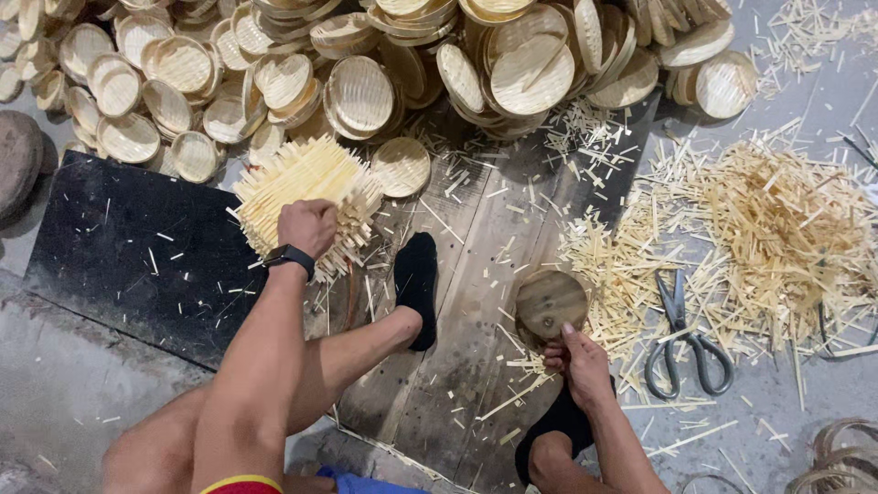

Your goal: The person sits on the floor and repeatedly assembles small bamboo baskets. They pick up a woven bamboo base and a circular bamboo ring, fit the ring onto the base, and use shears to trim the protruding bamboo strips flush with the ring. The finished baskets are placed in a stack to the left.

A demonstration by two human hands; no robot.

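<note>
My left hand (308, 226) grips a square mat of woven bamboo strips (294, 178) with ragged ends, held tilted over the edge of a black board (128, 247). A black watch sits on that wrist. My right hand (578, 359) holds a round wooden disc (549, 300) by its lower edge, low over the plank floor. Both my feet wear black socks (417, 279), one between the hands, the other under my right wrist.
A large heap of round woven bamboo trays (366, 73) fills the far side. Cut bamboo slivers (777, 229) pile up at the right, with grey scissors (681, 334) beside them. Coiled bamboo rims (837, 457) lie at the bottom right corner.
</note>
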